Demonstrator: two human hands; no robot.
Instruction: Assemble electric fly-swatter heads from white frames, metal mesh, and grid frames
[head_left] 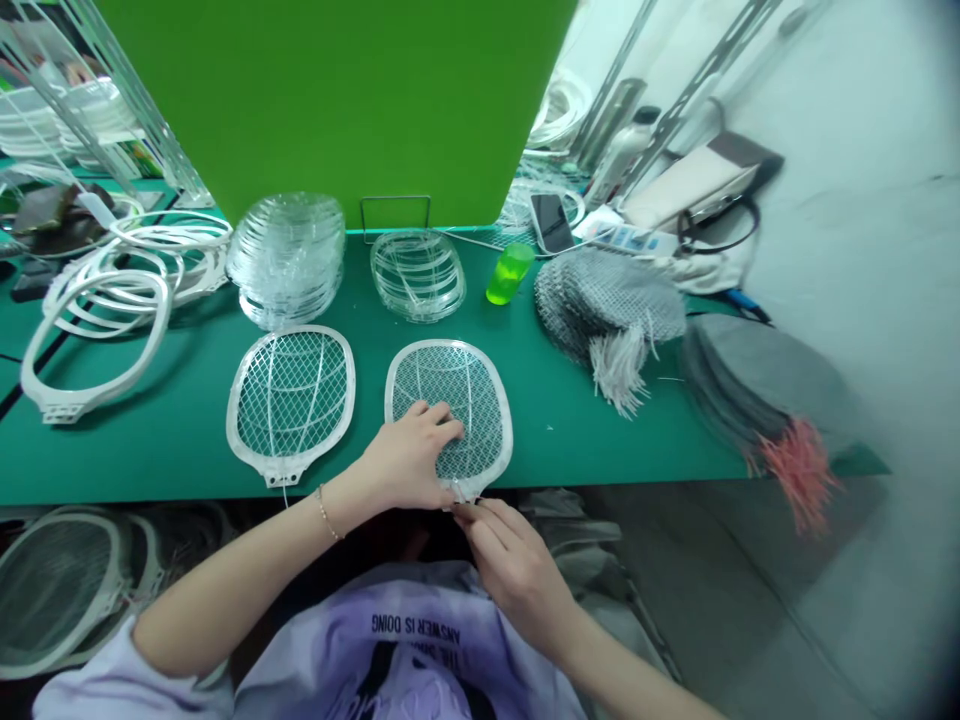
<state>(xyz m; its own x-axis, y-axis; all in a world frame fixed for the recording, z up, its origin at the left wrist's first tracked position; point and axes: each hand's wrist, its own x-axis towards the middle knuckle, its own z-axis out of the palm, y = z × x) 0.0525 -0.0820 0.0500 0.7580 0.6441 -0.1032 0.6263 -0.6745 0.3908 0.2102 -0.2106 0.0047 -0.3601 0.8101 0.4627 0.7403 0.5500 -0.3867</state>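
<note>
A light plastic fly-swatter racket (450,400) with delicate wire mesh lies on a green bench mat (172,445), pressed by the spread left hand (409,458); its rim is pinched by the right hand (514,575) and seems the safest hold.

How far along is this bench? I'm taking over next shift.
One meshed racket frame already looks finished. A second meshed frame is in hand: the left hand presses its mesh, the right hand works at its base. Left over: the stacked clear frames and the grey mesh pile.
</note>
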